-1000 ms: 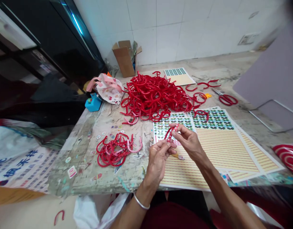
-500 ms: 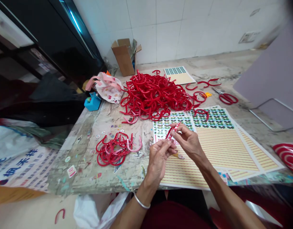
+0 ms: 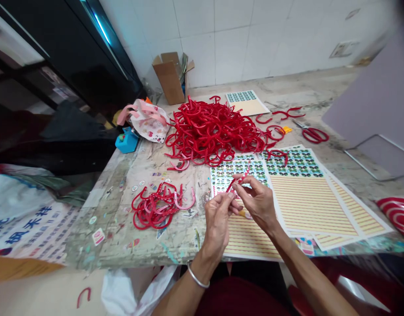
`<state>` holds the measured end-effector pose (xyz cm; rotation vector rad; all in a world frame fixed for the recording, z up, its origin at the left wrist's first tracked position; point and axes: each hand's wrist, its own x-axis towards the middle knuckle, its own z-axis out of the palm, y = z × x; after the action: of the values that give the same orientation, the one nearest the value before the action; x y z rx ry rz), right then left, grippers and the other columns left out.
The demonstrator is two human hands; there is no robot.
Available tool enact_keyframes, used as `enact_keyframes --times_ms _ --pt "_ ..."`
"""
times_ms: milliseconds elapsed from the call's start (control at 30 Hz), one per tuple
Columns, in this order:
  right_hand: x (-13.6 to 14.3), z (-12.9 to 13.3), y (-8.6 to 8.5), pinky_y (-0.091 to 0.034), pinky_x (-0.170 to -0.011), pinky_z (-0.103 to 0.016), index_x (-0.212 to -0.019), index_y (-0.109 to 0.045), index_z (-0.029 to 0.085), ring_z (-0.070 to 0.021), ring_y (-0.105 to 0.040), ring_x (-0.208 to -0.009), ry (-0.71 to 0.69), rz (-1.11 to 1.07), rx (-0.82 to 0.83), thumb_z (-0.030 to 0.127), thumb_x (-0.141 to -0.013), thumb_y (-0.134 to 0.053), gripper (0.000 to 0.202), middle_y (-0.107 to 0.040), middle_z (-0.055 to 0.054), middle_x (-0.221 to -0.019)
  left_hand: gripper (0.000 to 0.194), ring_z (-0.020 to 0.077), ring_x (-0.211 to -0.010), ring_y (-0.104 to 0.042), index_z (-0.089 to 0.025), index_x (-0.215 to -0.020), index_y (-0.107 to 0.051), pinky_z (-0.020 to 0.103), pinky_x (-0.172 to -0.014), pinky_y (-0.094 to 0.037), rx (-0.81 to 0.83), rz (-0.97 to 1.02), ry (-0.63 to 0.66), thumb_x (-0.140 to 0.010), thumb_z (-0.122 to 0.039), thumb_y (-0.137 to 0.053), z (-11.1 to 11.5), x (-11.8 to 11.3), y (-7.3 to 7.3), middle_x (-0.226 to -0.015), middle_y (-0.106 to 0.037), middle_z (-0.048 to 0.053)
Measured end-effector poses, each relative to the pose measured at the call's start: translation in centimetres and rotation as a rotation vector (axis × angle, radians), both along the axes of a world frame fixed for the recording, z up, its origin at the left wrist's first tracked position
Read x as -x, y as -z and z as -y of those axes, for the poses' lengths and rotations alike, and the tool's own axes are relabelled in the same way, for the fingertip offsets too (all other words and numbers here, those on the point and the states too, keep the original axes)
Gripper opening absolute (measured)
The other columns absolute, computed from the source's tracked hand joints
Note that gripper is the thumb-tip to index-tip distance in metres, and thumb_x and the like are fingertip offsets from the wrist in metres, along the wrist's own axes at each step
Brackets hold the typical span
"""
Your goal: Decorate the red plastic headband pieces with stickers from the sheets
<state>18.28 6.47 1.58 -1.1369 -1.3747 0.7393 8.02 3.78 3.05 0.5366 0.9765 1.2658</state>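
Left hand (image 3: 218, 216), right hand (image 3: 260, 202) | fingertips pinched on curved red fabric-looking strip (image 3: 230, 186), probably steadying it | near paint-stained grey surface's (image 3: 123, 250) front edge

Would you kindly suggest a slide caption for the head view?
Left hand and right hand hold a dotted red strip above yellow striped paper sheets.

The printed white bag (image 3: 34, 232) at the far left carries 3 large blue Chinese characters, which appear to read "枫禾样", the last the least certain. Smaller lines below them are too small to read. The square sticker (image 3: 98, 237) on the table (image 3: 136, 256) bears tiny illegible print. Whether the white curves on the red package (image 3: 398, 217) are lettering cannot be told.
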Motion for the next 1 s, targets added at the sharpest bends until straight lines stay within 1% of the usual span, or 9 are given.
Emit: enact_keyframes --times_ms 133,200,333,433,500,567,667,833,1000 --pt "0.3 0.0 0.1 -0.06 -0.069 -0.029 -0.083 -0.059 0.019 -0.016 -0.065 -0.084 0.026 0.002 -0.023 0.02 -0.079 -0.062 0.005 -0.065 -0.006 -0.097 0.017 0.0051 -0.051 -0.05 -0.011 -0.064 -0.06 0.018 -0.057 -0.041 -0.012 0.018 -0.017 -0.077 -0.021 -0.062 0.0 -0.1 0.1 -0.056 -0.057 -0.001" --pt "0.3 0.0 0.2 -0.06 -0.07 -0.029 -0.086 -0.059 0.019 -0.0157 -0.065 -0.083 0.027 -0.012 -0.022 0.021 -0.079 -0.062 0.008 -0.065 -0.005 -0.098 0.017 0.0055 -0.052 -0.051 -0.011 -0.065 -0.06 0.017 -0.056 -0.041 -0.021 0.007 0.005 -0.077 -0.022 -0.061 -0.1 0.1 0.1 -0.057 -0.058 0.0" --pt "0.1 0.3 0.4 -0.06 -0.073 -0.031 -0.092 -0.06 0.021 -0.0164 -0.065 -0.086 0.007 0.012 -0.007 0.021 -0.079 -0.061 0.012 -0.064 -0.005 -0.103 0.017 0.0059 -0.051 -0.05 -0.011 -0.069 -0.061 0.019 -0.056 -0.043 -0.024 -0.003 0.149 -0.078 -0.026 -0.061 -0.6 0.8 -0.1 -0.059 -0.057 -0.001" --pt "-0.2 0.6 0.3 -0.059 -0.077 -0.033 -0.094 -0.062 0.022 -0.0174 -0.064 -0.09 -0.028 0.05 0.006 0.022 -0.081 -0.059 0.014 -0.064 -0.005 -0.104 0.017 0.005 -0.049 -0.047 -0.012 -0.074 -0.062 0.022 -0.06 -0.047 -0.068 -0.021 0.256 -0.078 -0.029 -0.062 -1.1 1.4 -0.4 -0.061 -0.054 -0.002" --pt "-0.3 0.7 0.2 -0.059 -0.079 -0.034 -0.098 -0.063 0.023 -0.0179 -0.064 -0.091 -0.028 0.046 0.006 0.022 -0.08 -0.06 0.018 -0.064 -0.004 -0.103 0.02 0.0035 -0.047 -0.043 -0.012 -0.074 -0.063 0.023 -0.062 -0.049 -0.097 -0.042 0.303 -0.078 -0.031 -0.062 -1.1 1.6 -0.5 -0.062 -0.053 -0.003" --pt "-0.4 0.7 0.3 -0.059 -0.076 -0.034 -0.101 -0.063 0.023 -0.018 -0.064 -0.089 -0.003 -0.012 0.026 0.024 -0.08 -0.061 0.022 -0.066 -0.004 -0.101 0.023 0.0025 -0.045 -0.039 -0.012 -0.074 -0.062 0.025 -0.063 -0.05 -0.102 -0.064 0.33 -0.079 -0.034 -0.061 -1.0 1.6 -0.6 -0.062 -0.052 -0.003" --pt "-0.6 0.3 0.4 -0.06 -0.069 -0.033 -0.093 -0.065 0.022 -0.0181 -0.065 -0.083 0.052 -0.147 0.085 0.027 -0.078 -0.064 0.016 -0.068 -0.004 -0.093 0.024 0.0019 -0.043 -0.038 -0.012 -0.076 -0.061 0.025 -0.062 -0.052 -0.095 -0.064 0.328 -0.08 -0.035 -0.058 -0.4 1.5 -0.7 -0.062 -0.051 -0.003" --pt "-1.2 -0.2 0.3 -0.059 -0.071 -0.036 -0.084 -0.063 0.02 -0.0197 -0.066 -0.084 0.054 -0.386 0.177 0.031 -0.075 -0.067 0.015 -0.07 -0.004 -0.089 0.024 0.0017 -0.043 -0.037 -0.011 -0.076 -0.06 0.028 -0.061 -0.054 -0.071 -0.035 0.341 -0.08 -0.034 -0.059 0.0 1.2 -0.8 -0.062 -0.048 -0.004" --pt "-1.5 -0.4 0.1 -0.061 -0.062 -0.033 -0.077 -0.063 0.018 -0.0197 -0.066 -0.081 0.069 -0.356 0.177 0.034 -0.073 -0.068 0.017 -0.07 -0.003 -0.085 0.023 0.0008 -0.042 -0.035 -0.01 -0.082 -0.06 0.027 -0.061 -0.054 -0.04 -0.019 0.321 -0.08 -0.034 -0.059 0.2 1.2 -0.8 -0.061 -0.047 -0.005"
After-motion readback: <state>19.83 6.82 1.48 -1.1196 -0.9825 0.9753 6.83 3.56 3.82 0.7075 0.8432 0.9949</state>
